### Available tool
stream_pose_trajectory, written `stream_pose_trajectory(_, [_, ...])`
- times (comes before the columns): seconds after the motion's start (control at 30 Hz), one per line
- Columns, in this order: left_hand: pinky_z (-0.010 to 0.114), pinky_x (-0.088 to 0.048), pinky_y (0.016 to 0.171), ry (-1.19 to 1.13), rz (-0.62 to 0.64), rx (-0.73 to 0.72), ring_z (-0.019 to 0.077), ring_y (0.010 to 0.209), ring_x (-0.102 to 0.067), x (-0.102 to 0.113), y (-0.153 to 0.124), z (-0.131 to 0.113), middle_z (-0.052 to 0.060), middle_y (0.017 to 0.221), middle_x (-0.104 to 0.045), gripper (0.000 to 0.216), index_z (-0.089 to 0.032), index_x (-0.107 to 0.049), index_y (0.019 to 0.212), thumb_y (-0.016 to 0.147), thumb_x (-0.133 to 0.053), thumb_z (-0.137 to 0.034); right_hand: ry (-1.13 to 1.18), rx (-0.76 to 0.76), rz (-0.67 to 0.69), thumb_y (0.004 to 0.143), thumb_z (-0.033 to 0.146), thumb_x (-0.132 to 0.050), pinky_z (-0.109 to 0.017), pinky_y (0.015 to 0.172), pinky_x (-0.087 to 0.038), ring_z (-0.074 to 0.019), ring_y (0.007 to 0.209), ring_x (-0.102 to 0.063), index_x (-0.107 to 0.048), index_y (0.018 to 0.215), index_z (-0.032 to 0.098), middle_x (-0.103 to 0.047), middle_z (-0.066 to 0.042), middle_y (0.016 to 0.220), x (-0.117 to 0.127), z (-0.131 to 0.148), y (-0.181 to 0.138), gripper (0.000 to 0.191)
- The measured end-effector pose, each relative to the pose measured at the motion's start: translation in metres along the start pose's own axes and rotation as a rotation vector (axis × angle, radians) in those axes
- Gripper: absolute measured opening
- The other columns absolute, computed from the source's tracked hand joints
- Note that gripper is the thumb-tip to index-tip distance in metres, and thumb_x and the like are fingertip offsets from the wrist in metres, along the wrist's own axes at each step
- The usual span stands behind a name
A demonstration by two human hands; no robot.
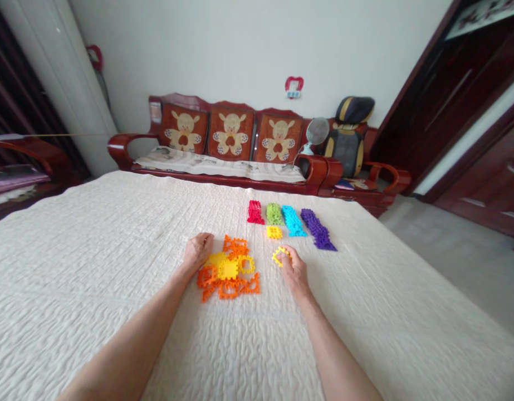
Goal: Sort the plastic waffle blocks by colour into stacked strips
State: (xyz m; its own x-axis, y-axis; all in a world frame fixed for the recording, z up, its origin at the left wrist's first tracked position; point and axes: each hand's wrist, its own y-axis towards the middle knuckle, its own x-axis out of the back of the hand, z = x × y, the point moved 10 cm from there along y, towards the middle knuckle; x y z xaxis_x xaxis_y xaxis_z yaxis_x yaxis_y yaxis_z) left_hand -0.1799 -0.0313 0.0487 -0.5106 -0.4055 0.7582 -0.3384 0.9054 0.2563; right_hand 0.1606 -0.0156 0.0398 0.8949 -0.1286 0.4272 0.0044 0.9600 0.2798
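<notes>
My right hand [296, 271] pinches a yellow open-framed building piece [275, 258] with toothed edges, held just right of a loose pile. At the pile's left side, my left hand [197, 250] is closed with its fingers curled in; what they hold, if anything, is hidden. Solid and open-framed yellow pieces [228, 270] lie on top of the pile, among orange toothed pieces [229, 291]. Beyond my right hand sits a small yellow stack [274, 233].
Behind it stand rows of red [254, 212], green [274, 214], blue [294, 221] and purple pieces [318, 229]. Everything rests on a white quilted cover [114, 234]. A wooden sofa [223, 174] with bear cushions stands past the far edge, a small fan [317, 132] on it.
</notes>
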Motion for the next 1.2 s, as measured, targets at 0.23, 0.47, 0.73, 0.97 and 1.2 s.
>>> stream_pose_trajectory(0.23, [0.024,-0.046,0.068,-0.095,0.007,0.04,0.0181,0.077,-0.065,-0.003,0.001,0.01,0.005,0.085,-0.074,0.038,-0.018,-0.073,0.093,0.085,-0.042,-0.039,-0.26,0.224,-0.104,0.079,0.032,-0.049,-0.043,0.094,-0.047,-0.0263,0.109,-0.056,-0.049,0.125,0.018,-0.059,-0.014,0.116,0.001,0.014,-0.002,0.048])
stream_pose_trajectory(0.47, [0.024,-0.045,0.069,-0.071,0.022,0.061,0.0192,0.082,-0.066,-0.002,0.003,0.01,0.005,0.088,-0.074,0.037,-0.018,-0.073,0.092,0.084,-0.043,-0.037,-0.462,0.301,-0.06,0.069,0.02,-0.055,-0.047,0.103,-0.04,-0.0296,0.118,-0.048,-0.049,0.122,0.016,-0.054,-0.015,0.122,-0.004,0.024,-0.008,0.053])
stream_pose_trajectory(0.73, [0.025,-0.044,0.071,-0.054,0.018,0.023,0.0202,0.088,-0.067,-0.006,0.005,0.01,0.006,0.093,-0.074,0.037,-0.018,-0.073,0.093,0.085,-0.042,-0.036,-0.539,0.276,0.038,0.073,0.024,-0.054,-0.043,0.094,-0.046,-0.0271,0.103,-0.056,-0.059,0.108,0.018,-0.062,-0.012,0.106,-0.005,0.021,-0.005,0.037])
stream_pose_trajectory(0.97, [0.025,-0.044,0.071,-0.063,0.022,0.016,0.02,0.086,-0.067,-0.008,0.004,0.009,0.007,0.093,-0.074,0.038,-0.018,-0.073,0.095,0.085,-0.041,-0.036,-0.513,0.462,-0.004,0.074,0.022,-0.058,-0.044,0.097,-0.044,-0.027,0.11,-0.053,-0.053,0.121,0.018,-0.058,-0.012,0.116,-0.011,0.042,0.012,0.047])
stream_pose_trajectory(1.2, [0.025,-0.042,0.067,-0.088,0.022,0.005,0.0192,0.081,-0.066,-0.009,0.005,0.01,0.007,0.087,-0.074,0.038,-0.018,-0.073,0.089,0.084,-0.04,-0.038,-0.584,0.659,-0.033,0.077,0.02,-0.058,-0.046,0.1,-0.043,-0.028,0.114,-0.051,-0.052,0.122,0.015,-0.057,-0.014,0.119,-0.032,0.059,0.047,0.046])
